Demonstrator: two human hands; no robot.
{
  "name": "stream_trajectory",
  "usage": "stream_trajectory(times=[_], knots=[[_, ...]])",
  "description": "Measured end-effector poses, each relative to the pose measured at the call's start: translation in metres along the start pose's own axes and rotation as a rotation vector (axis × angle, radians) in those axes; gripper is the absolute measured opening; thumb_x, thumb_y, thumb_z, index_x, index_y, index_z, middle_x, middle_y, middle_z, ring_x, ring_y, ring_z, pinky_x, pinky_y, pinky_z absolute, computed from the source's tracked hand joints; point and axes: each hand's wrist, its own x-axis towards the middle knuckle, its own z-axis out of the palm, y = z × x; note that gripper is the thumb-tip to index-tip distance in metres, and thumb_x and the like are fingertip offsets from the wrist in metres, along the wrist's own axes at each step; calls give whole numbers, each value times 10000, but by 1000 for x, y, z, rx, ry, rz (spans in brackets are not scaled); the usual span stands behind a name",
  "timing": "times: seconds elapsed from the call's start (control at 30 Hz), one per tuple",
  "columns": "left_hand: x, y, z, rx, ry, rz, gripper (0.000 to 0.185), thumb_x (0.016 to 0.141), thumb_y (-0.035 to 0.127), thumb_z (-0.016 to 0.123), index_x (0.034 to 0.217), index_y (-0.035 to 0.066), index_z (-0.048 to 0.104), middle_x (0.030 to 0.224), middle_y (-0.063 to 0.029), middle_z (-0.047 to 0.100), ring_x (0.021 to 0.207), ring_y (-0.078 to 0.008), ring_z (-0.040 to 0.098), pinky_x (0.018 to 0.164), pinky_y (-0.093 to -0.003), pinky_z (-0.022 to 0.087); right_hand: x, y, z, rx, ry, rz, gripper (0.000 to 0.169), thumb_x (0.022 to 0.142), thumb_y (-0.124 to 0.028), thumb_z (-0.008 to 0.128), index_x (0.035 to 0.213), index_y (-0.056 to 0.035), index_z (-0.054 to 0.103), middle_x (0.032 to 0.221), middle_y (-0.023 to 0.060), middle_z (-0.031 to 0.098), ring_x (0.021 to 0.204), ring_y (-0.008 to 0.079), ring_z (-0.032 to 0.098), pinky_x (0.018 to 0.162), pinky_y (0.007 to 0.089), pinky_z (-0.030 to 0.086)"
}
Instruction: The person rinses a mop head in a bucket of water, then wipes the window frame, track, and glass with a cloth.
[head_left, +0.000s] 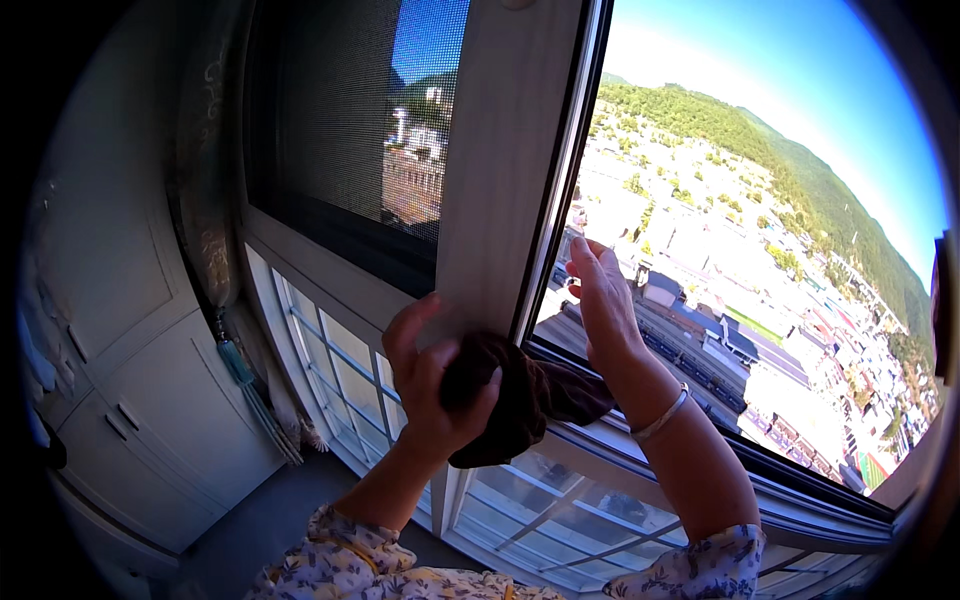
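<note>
My left hand (435, 394) grips a bunched dark brown cloth (510, 405) against the lower part of the light window post (499, 165). A loose end of the cloth trails right over the sill toward my right wrist. My right hand (604, 311), wearing a bangle (661, 414) on its wrist, is raised in front of the bright window opening, just right of the black-edged frame. Nothing shows in that hand; its fingers are extended, and whether they touch glass cannot be seen.
Left of the post is an insect screen (424, 150). Below the sill are panes with white grid bars (570, 517). A tied curtain with a teal tassel (238, 367) hangs by white cabinets (165, 435). Outside, buildings and green hills (750, 150) lie far below.
</note>
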Motion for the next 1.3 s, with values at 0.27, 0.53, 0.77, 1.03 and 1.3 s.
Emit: stream_trajectory(times=[0.27, 0.53, 0.77, 1.03, 1.3], knots=[[-6, -44, 20, -311, -9, -16, 680, 816, 396, 580, 1381, 51, 425, 1490, -242, 279, 1404, -418, 217, 1114, -528, 201, 24, 40, 42, 553, -267, 198, 694, 950, -589, 367, 1375, -41, 411, 1326, 160, 476, 1178, 261, 487, 978, 377, 403], [-9, -35, 28, -265, -24, -7, 704, 802, 419, 583, 1378, 40, 438, 1497, -242, 272, 1403, -413, 232, 1106, -532, 227, 19, 51, 28, 492, -100, 212, 785, 914, -652, 368, 1430, -61, 348, 1365, 179, 450, 1208, 313, 479, 1002, 422, 398], [-11, -8, 23, -152, -112, 27, 758, 786, 411, 598, 1421, 64, 375, 1506, -259, 239, 1395, -445, 229, 1101, -546, 225, -8, 24, 8, 478, -177, 194, 794, 907, -668, 375, 1384, -34, 391, 1322, 171, 497, 1180, 284, 501, 981, 410, 417], [-26, 55, 63, -209, -106, 0, 826, 749, 405, 637, 1448, 80, 337, 1531, -247, 181, 1418, -452, 154, 1107, -575, 176, -17, 59, -70, 351, -244, -39, 635, 934, -572, 408, 1326, -72, 426, 1244, 121, 525, 1132, 255, 527, 941, 390, 451], [-45, 135, 96, -373, -144, -38, 838, 750, 315, 663, 1472, 100, 294, 1544, -260, 112, 1425, -471, 82, 1104, -584, 155, -54, 66, -156, -23, -199, -183, 440, 936, -372, 531, 1190, -13, 520, 1077, 113, 603, 944, 239, 620, 784, 356, 539]])
